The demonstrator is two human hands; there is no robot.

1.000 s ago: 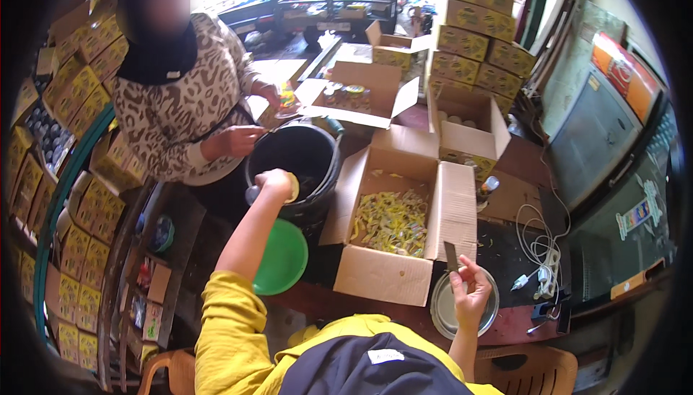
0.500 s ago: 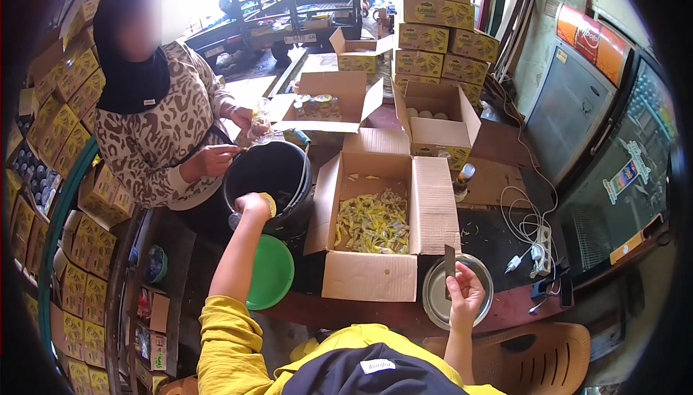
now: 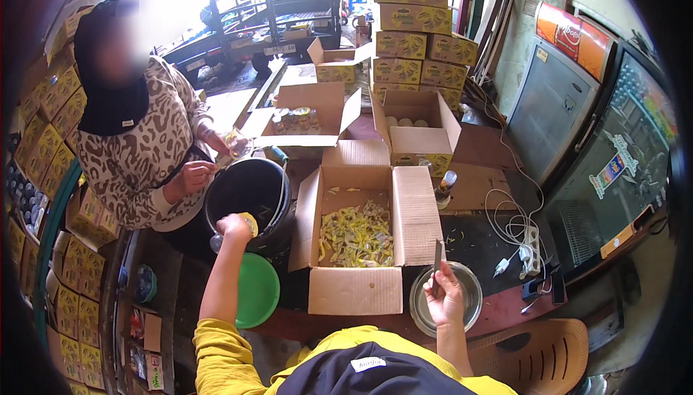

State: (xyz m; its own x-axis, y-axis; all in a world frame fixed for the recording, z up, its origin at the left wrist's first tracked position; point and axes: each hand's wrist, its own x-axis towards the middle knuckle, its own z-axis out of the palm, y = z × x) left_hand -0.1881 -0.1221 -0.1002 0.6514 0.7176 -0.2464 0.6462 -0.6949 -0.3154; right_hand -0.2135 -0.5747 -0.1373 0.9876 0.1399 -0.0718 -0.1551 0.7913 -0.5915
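My left hand (image 3: pixel 234 226) is closed around a small jar (image 3: pixel 250 224) with a yellow rim or lid, at the near edge of a black bucket (image 3: pixel 284 218). The jar lies tilted; fingers hide much of it. In my right hand (image 3: pixel 445 295) is a flat dark blade (image 3: pixel 437 258), pointing up and away from me. That hand is above a round metal bowl (image 3: pixel 473 305). Between my hands stands an open cardboard box (image 3: pixel 355 290) holding a heap of yellow strips or wrappers. A green basin (image 3: pixel 258 290) sits below my left forearm.
Across the bucket, a co-worker (image 3: pixel 137 157) holds a clear container (image 3: pixel 235 142). Open cartons of jars (image 3: pixel 296 119) stand behind the box. A bottle (image 3: pixel 446 184), white cables and a power strip (image 3: pixel 530 250) lie right, near glass-door fridges (image 3: pixel 613 171). Stacked cartons (image 3: pixel 411 18) rise behind.
The whole view has shifted, so the scene sits farther left and slightly lower. The blade in my right hand has turned and shows narrower. My left hand stays at the bucket with the jar.
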